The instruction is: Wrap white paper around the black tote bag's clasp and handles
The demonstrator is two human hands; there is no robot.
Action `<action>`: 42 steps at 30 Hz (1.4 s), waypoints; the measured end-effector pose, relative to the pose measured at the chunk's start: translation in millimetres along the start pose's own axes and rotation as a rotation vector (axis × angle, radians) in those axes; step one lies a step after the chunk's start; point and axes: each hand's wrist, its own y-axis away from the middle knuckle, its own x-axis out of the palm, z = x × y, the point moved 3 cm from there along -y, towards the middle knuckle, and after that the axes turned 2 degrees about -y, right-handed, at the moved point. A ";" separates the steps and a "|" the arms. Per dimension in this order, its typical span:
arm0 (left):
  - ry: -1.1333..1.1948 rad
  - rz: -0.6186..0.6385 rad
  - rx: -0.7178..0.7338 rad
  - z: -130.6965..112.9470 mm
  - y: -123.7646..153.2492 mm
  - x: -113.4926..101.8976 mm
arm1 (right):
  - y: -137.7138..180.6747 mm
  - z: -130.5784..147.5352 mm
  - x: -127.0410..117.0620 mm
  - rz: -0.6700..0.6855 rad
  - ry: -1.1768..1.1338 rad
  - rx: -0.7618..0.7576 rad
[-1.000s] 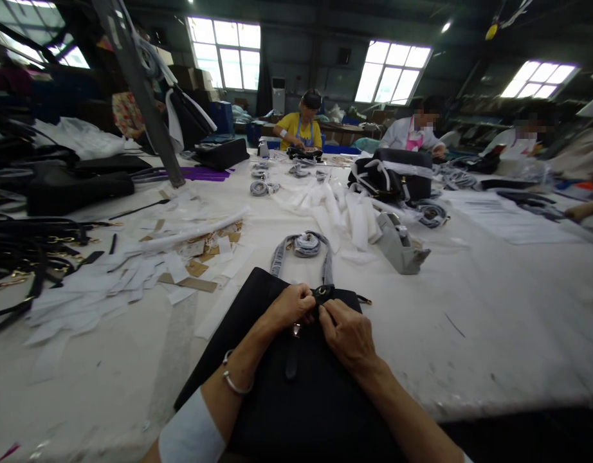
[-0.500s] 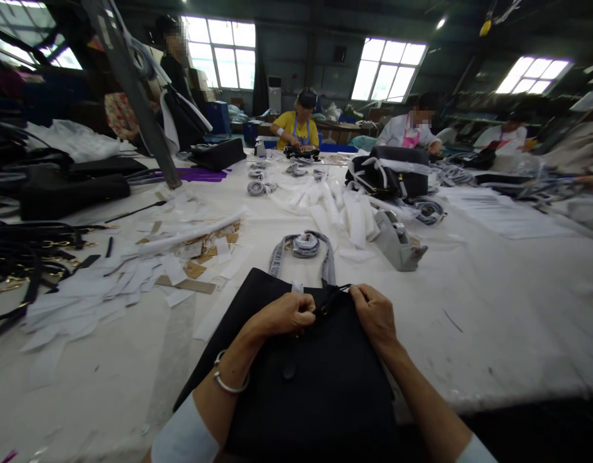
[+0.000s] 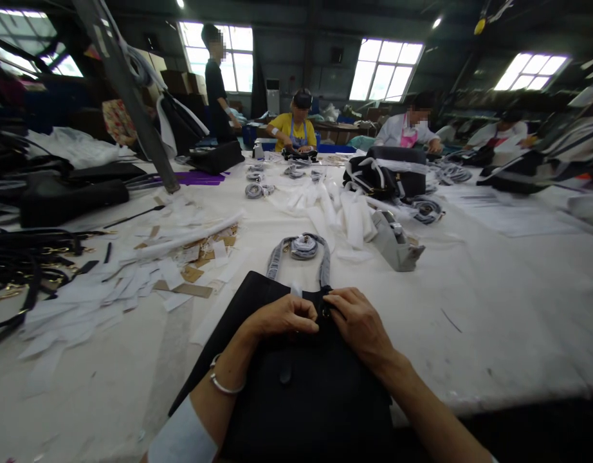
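A black bag (image 3: 296,392) lies flat on the white table (image 3: 494,308) right in front of me. My left hand (image 3: 282,316) and my right hand (image 3: 357,325) meet at the middle of its top edge. Both pinch the small dark fitting there, fingers curled together. A grey patterned strap (image 3: 325,263) loops from that spot toward a wrapped coil (image 3: 303,245) just beyond the bag. A silver bangle (image 3: 224,384) sits on my left wrist.
White paper strips and brown tags (image 3: 146,276) litter the left side. Black straps and bags (image 3: 40,257) pile at the far left. A grey tape dispenser (image 3: 395,241) and white rolls (image 3: 345,212) lie ahead. Several people work at the far end, and one stands.
My right hand came back from the bag's right top edge to the middle, beside my left. A standing person at the back has walked rightward.
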 end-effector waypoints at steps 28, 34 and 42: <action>-0.819 -0.412 0.232 -6.3 -48.8 32.7 | 8.0 -37.5 -8.3 -0.221 0.021 -0.310; -0.885 -0.445 0.221 -2.9 -55.3 33.6 | 22.3 -34.0 -17.4 -0.109 0.070 -0.348; -0.759 -0.333 0.277 4.7 -70.5 21.8 | 18.7 -11.2 -7.8 -0.050 -0.010 -0.433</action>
